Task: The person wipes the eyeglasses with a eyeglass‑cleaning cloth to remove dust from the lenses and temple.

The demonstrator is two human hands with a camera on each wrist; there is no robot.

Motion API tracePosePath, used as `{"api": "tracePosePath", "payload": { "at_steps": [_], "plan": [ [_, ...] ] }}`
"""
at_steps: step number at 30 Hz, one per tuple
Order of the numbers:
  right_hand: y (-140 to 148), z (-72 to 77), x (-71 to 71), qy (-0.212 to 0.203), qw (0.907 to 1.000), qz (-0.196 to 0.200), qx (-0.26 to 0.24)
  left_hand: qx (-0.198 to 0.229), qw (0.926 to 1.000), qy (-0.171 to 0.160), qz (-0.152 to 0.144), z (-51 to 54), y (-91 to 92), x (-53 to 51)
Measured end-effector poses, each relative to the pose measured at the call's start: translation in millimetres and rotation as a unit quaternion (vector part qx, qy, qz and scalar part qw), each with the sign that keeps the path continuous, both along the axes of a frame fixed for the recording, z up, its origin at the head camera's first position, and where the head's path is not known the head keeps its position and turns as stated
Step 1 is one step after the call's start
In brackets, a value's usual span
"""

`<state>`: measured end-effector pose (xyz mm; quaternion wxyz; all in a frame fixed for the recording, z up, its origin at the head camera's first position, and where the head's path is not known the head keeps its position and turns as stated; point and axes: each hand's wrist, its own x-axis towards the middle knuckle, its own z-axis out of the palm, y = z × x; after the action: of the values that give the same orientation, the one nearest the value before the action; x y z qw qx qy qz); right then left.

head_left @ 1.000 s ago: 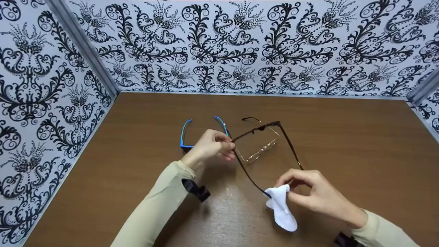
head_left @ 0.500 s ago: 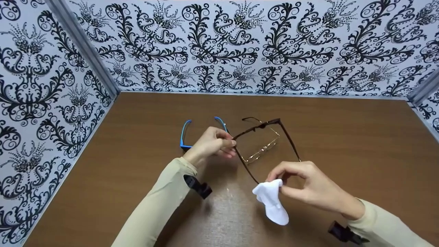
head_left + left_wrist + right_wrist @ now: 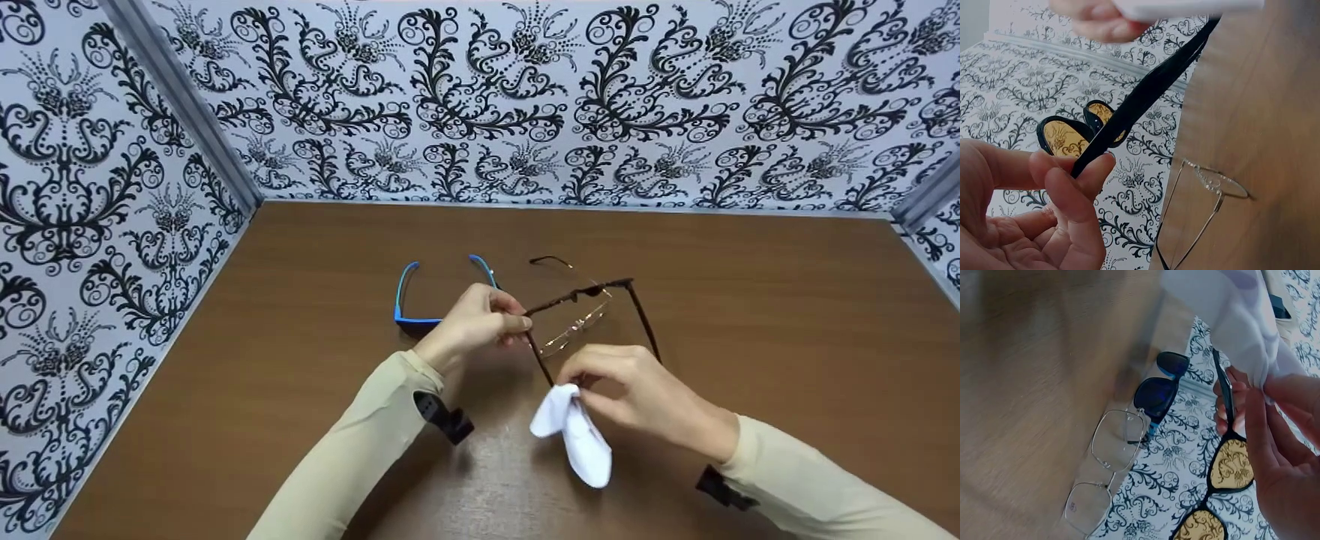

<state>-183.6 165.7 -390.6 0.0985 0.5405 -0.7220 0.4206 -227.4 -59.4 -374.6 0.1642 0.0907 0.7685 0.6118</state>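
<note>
My left hand (image 3: 484, 322) pinches a pair of dark-framed glasses (image 3: 1145, 93) by the corner where frame and temple meet, holding them up off the table. Yellow-tinted lenses (image 3: 1231, 464) show in both wrist views. With thumb and fingertips, my right hand (image 3: 637, 386) pinches a white cloth (image 3: 589, 450) around the near temple, and part of the cloth hangs down. The cloth hides that temple's end. Thin gold wire-rimmed glasses (image 3: 577, 324) lie on the table beneath the held pair. Blue-and-black sunglasses (image 3: 416, 324) lie left of them, partly behind my left hand.
The brown wooden table (image 3: 787, 322) extends to both sides of the hands. Patterned black-and-white panels (image 3: 555, 105) stand along its back and left edges. Dark wrist-camera mounts (image 3: 442, 418) jut from both sleeves.
My right hand has moved left and slightly up with the cloth, along the temple towards the frame. My left hand and the dark-framed glasses have shifted slightly right.
</note>
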Motion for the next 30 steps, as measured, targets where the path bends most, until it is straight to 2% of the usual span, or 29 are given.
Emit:
{"api": "tracePosePath", "payload": {
  "at_steps": [6, 12, 18, 24, 30],
  "plan": [
    [-12, 1.2, -5.0, 0.013, 0.9985, -0.047, -0.022, -0.005, 0.9999, 0.004, -0.009, -0.8, 8.5, 6.5],
    [-17, 3.0, -8.6, 0.035, 0.9928, -0.102, -0.051, -0.012, 0.9998, 0.007, -0.017, -0.2, 14.6, 10.7],
    [-20, 2.7, -7.6, 0.082, 0.9871, -0.131, -0.043, 0.008, 0.9999, 0.005, -0.012, -1.9, 18.8, 11.2],
    [-17, -2.0, -3.2, 0.120, 0.9854, -0.121, -0.002, 0.012, 0.9997, 0.012, -0.018, -2.1, 19.8, 10.9],
    [-7, -2.6, 6.2, 0.131, 0.9876, -0.084, 0.020, 0.020, 0.9991, 0.021, -0.031, -0.7, 15.6, 10.7]
  ]
}}
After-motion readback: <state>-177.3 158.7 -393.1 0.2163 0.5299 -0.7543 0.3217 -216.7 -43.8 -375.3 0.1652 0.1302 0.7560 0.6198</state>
